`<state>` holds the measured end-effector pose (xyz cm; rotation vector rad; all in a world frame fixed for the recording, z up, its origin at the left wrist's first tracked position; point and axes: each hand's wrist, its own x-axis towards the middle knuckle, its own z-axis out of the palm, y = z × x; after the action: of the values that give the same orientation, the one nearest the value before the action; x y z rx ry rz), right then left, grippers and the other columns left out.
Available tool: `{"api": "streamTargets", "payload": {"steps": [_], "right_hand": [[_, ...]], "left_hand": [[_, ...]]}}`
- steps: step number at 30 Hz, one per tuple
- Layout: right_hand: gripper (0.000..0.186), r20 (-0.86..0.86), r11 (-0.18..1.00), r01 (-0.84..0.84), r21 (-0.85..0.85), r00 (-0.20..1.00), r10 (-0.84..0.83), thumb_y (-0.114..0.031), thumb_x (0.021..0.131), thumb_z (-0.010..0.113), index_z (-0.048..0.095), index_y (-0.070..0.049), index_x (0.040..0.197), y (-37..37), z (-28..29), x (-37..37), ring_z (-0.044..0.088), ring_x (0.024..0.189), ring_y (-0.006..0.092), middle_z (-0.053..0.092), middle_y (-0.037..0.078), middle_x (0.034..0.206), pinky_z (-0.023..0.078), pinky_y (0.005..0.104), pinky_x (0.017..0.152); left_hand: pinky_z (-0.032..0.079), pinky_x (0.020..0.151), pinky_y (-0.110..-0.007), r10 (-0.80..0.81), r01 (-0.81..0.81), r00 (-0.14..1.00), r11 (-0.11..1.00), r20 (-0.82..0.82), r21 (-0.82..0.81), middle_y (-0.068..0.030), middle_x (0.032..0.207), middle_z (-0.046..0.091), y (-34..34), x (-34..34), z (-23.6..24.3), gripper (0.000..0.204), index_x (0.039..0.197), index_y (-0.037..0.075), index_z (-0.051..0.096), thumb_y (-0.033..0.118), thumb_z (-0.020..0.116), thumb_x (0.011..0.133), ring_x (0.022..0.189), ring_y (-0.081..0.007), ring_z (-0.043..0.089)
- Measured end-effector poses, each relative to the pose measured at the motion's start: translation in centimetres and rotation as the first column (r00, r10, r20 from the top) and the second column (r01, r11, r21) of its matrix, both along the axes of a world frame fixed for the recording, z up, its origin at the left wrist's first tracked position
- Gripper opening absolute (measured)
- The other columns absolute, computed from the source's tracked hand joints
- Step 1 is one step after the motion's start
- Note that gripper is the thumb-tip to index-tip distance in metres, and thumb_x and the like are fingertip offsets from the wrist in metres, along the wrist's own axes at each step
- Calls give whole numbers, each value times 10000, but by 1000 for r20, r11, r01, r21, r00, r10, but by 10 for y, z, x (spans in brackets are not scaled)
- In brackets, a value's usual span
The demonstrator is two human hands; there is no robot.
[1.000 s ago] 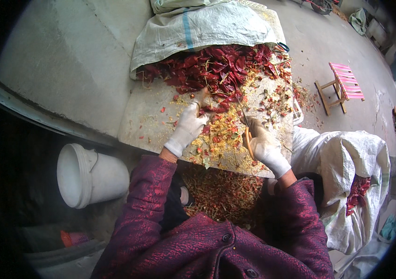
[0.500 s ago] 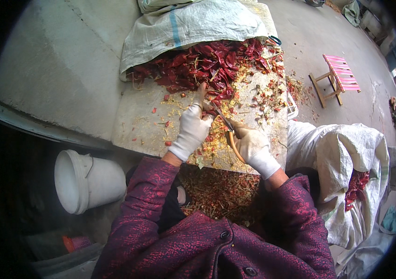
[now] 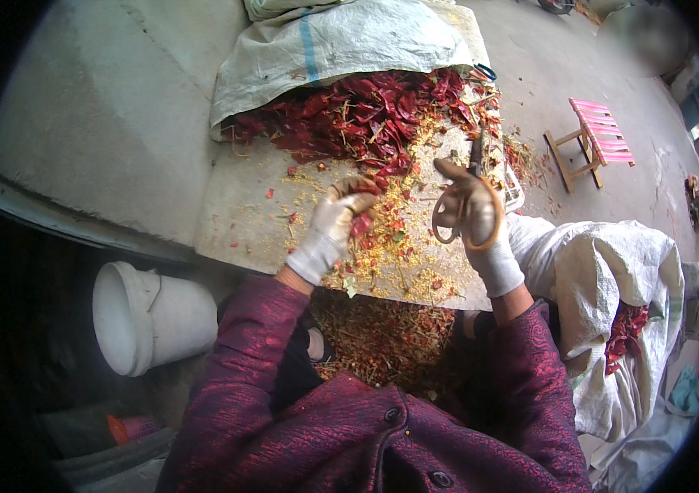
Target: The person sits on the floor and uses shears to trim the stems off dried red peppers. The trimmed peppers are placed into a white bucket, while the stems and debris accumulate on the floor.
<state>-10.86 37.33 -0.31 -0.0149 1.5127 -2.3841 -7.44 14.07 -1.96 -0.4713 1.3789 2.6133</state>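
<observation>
My left hand [image 3: 331, 220], in a white glove with darkened fingertips, is closed on a dried red chili [image 3: 361, 223] above the front part of the table. Red bits stick out beside its fingers, which partly hide the rest. My right hand [image 3: 479, 209], gloved the same way, holds a pair of scissors [image 3: 477, 153] by its loop handles near the table's right edge. The blades point away from me and look closed, though blurred. Beyond my hands lies a heap of dried red chilies [image 3: 349, 115], spilling from under a white woven sack [image 3: 366, 39].
Yellow seeds [image 3: 403, 255] and cut stems litter the table [image 3: 243, 222]. A white bucket [image 3: 152, 316] lies tilted at the left. On the right are a white sack [image 3: 612, 263] with chilies inside and a pink-striped folding stool [image 3: 600, 131]. Scraps [image 3: 386, 337] cover the floor below.
My right hand has swung right and away with the scissors, off from my left hand. My left hand has drawn slightly nearer, its fingers curled in around the chili.
</observation>
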Motion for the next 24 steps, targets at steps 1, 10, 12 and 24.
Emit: {"api": "streamTargets", "payload": {"steps": [1,10,12,24], "right_hand": [[606,-142,975,-35,221,988,67,-406,1042,482,435,51,1437,4,-8,5,571,695,132,545,20,773,528,266,631],[385,-434,939,-61,338,876,213,-270,1046,470,525,18,1296,37,-79,-4,603,837,158,620,66,977,515,303,728],[399,-480,855,58,515,846,233,-304,1028,483,545,5,1273,35,-81,-10,622,882,199,637,99,1010,517,323,768],[224,-388,470,210,857,864,322,-232,918,549,648,-78,1047,14,-61,-46,642,1034,242,684,106,1041,508,337,869]], "left_hand": [[526,479,-222,-21,21,1000,997,-2,-78,-107,923,711,-11,-5,1,180,1081,37,604,-9,659,917,606,-130,650],[519,838,-405,-507,-137,829,228,-238,-964,-187,1022,697,-39,-62,-82,433,1196,23,645,300,714,871,921,-333,672],[514,936,-433,-579,-128,814,-235,33,-963,-217,1201,661,-51,-61,-102,598,1392,53,540,220,711,844,1112,-371,631],[478,984,-384,-545,48,837,-21,52,-999,-213,1337,541,-83,-86,-155,446,1321,21,561,-16,610,879,1170,-352,573]]}}
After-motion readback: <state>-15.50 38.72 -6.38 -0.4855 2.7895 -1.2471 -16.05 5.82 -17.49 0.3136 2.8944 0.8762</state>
